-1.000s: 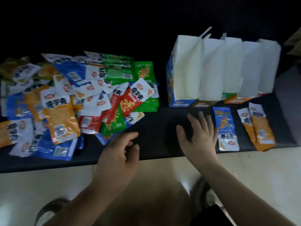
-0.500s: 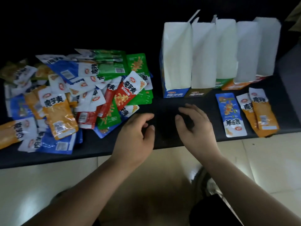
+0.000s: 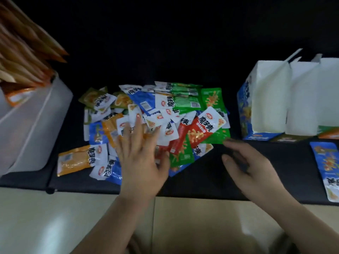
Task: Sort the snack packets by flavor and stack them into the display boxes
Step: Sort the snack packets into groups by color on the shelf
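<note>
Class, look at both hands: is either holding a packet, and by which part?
Nothing is held. The left hand is spread, fingers straight, over the packet pile; the right hand hovers beside it, loosely curled and empty.

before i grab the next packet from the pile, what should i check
1. Left hand over the pile, fingers spread: ok.
2. Right hand free, holding nothing: ok.
3. One packet singled out and pinched: not ok, none gripped.
4. Blue box upright and open: ok.
5. Room inside that box: cannot tell, its floor is hidden.
</note>
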`<state>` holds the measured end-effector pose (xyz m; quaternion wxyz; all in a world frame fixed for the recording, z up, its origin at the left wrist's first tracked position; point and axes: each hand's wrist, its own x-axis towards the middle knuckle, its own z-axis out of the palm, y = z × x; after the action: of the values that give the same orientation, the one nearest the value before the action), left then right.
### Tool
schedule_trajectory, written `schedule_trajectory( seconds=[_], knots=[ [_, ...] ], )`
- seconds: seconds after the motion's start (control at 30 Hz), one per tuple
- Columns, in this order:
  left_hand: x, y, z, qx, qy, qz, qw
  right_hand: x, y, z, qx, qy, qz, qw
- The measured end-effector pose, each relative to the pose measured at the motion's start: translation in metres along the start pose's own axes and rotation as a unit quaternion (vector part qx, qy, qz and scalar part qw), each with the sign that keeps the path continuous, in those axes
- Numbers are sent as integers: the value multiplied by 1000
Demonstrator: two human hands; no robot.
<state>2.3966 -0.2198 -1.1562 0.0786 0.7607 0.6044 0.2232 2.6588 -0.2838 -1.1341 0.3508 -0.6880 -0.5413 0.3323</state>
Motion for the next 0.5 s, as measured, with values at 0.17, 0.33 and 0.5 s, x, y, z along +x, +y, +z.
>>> schedule_trajectory(
  seconds=[0.17, 0.33, 0.5],
  knots=[
    [-6, -32, 6, 8, -148, -219, 964, 43, -38, 43, -103, -45, -74, 991],
    [-20, -31, 14, 15, -128, -179, 976, 102, -77, 60, -172, -96, -67, 978],
    [-10, -36, -7, -7, -10, -149, 989, 163, -102, 78, -233, -175, -6, 957]
  ],
)
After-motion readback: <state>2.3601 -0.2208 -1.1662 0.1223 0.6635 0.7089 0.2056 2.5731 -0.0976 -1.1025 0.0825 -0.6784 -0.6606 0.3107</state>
